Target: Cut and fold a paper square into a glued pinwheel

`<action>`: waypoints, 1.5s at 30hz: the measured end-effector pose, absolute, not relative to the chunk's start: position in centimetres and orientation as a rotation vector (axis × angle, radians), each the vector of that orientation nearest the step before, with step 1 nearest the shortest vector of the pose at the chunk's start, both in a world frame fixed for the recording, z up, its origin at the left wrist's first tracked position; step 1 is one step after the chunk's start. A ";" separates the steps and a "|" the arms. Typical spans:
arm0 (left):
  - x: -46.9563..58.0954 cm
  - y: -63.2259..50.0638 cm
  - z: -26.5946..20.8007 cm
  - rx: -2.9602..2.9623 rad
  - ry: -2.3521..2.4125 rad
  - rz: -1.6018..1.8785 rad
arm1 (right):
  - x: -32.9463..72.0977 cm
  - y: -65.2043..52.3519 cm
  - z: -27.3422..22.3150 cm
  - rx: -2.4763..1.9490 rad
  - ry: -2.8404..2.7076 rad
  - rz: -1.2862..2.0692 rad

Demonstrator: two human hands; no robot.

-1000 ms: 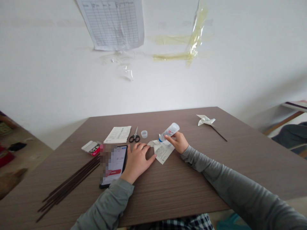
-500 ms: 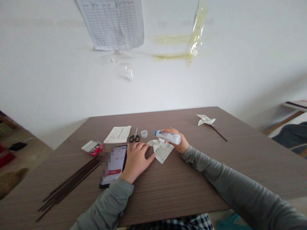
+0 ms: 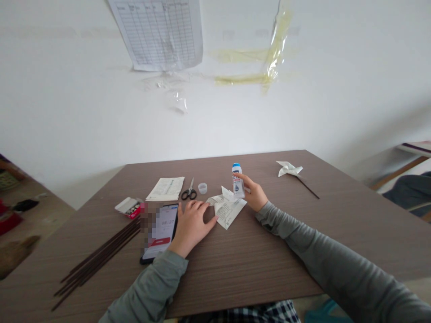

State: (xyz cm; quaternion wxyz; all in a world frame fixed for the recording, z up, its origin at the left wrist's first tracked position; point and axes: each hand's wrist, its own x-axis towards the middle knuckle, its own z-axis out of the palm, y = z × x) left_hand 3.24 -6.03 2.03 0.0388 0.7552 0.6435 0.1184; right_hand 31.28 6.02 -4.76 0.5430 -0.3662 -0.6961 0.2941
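"So, grips?"

"From my end: R hand (image 3: pixel 256 196) clamped on bottle (image 3: pixel 238 185), upright by far right side of paper (image 3: pixel 230 212); L hand (image 3: pixel 192 226) spread, fingertips at paper's left edge."

"Risk?"

"Paper could prob skid if L lifts; bottle might tip if R slackens."

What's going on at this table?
A person's right hand holds a bottle roughly upright, blue end up, by a partly folded printed paper. The left hand has its fingertips at the paper's left edge, beside a phone. Scissors lie beyond that hand; a paper pinwheel lies farther right.
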 end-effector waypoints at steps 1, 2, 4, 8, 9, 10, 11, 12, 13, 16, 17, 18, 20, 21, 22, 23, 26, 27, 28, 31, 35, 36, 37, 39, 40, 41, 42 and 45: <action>3.2 -6.0 2.0 2.317 1.971 0.368 | 31.5 6.3 -4.8 -0.878 -1.640 0.669; 3.2 -6.0 2.0 2.318 1.966 0.372 | 31.7 6.6 -4.8 -0.894 -1.631 0.623; 3.2 -6.1 2.0 2.319 1.960 0.375 | 32.3 7.0 -4.8 -0.931 -1.638 0.514; 3.1 -6.1 1.9 2.325 1.963 0.400 | 33.1 7.5 -5.2 -1.005 -1.697 0.365; 3.1 -6.0 1.8 2.327 1.963 0.412 | 33.2 7.6 -5.4 -1.017 -1.715 0.347; 3.0 -6.0 1.8 2.328 1.962 0.420 | 33.3 7.7 -5.6 -1.023 -1.734 0.334; 3.0 -6.0 1.8 2.329 1.962 0.425 | 33.3 7.8 -5.9 -1.023 -1.751 0.325; 3.0 -6.0 1.8 2.330 1.962 0.427 | 33.3 7.9 -6.1 -1.021 -1.764 0.317; 3.0 -6.0 1.8 2.332 1.962 0.427 | 33.3 8.0 -6.3 -1.018 -1.773 0.309; 2.9 -6.0 1.9 2.341 1.959 0.419 | 33.3 8.1 -6.6 -1.015 -1.794 0.269; 2.9 -6.0 1.9 2.345 1.956 0.418 | 33.3 8.0 -6.6 -1.018 -1.805 0.251; 2.9 -6.0 1.9 2.348 1.952 0.422 | 33.3 8.0 -6.6 -1.026 -1.820 0.230; 2.9 -6.1 1.9 2.353 1.943 0.446 | 33.3 7.7 -6.3 -1.057 -1.862 0.184; 2.9 -6.1 1.8 2.353 1.938 0.459 | 33.3 7.6 -6.2 -1.076 -1.885 0.161; 2.9 -6.1 1.8 2.352 1.931 0.468 | 33.3 7.5 -6.1 -1.095 -1.908 0.140; 2.9 -6.1 1.8 2.349 1.923 0.470 | 33.3 7.4 -6.1 -1.111 -1.928 0.123; 2.9 -6.0 1.6 2.338 1.893 0.450 | 33.2 7.3 -6.1 -1.135 -1.948 0.102; 2.8 -6.0 1.6 2.336 1.884 0.446 | 33.2 7.3 -6.1 -1.135 -1.942 0.104; 2.8 -6.0 1.5 2.336 1.876 0.446 | 33.2 7.3 -6.1 -1.131 -1.933 0.111; 2.7 -5.9 1.3 2.338 1.861 0.447 | 33.2 7.6 -6.1 -1.105 -1.870 0.175; 2.5 -5.8 1.0 2.341 1.858 0.436 | 33.3 8.0 -6.2 -1.121 -1.745 0.299; 2.4 -5.8 0.9 2.344 1.857 0.440 | 33.3 8.1 -6.3 -1.131 -1.712 0.328; 2.4 -5.8 0.8 2.348 1.853 0.447 | 33.3 8.2 -6.4 -1.140 -1.675 0.360; 2.3 -5.7 0.7 2.358 1.840 0.462 | 33.2 8.3 -6.5 -1.146 -1.579 0.440; 2.2 -5.7 0.7 2.360 1.835 0.462 | 33.1 8.4 -6.5 -1.142 -1.533 0.482; 2.2 -5.7 0.7 2.359 1.831 0.455 | 33.1 8.4 -6.4 -1.134 -1.501 0.519; 2.2 -5.7 0.7 2.357 1.829 0.446 | 33.1 8.4 -6.3 -1.127 -1.483 0.552; 2.2 -5.8 0.8 2.352 1.832 0.427 | 33.1 8.4 -5.8 -1.141 -1.486 0.624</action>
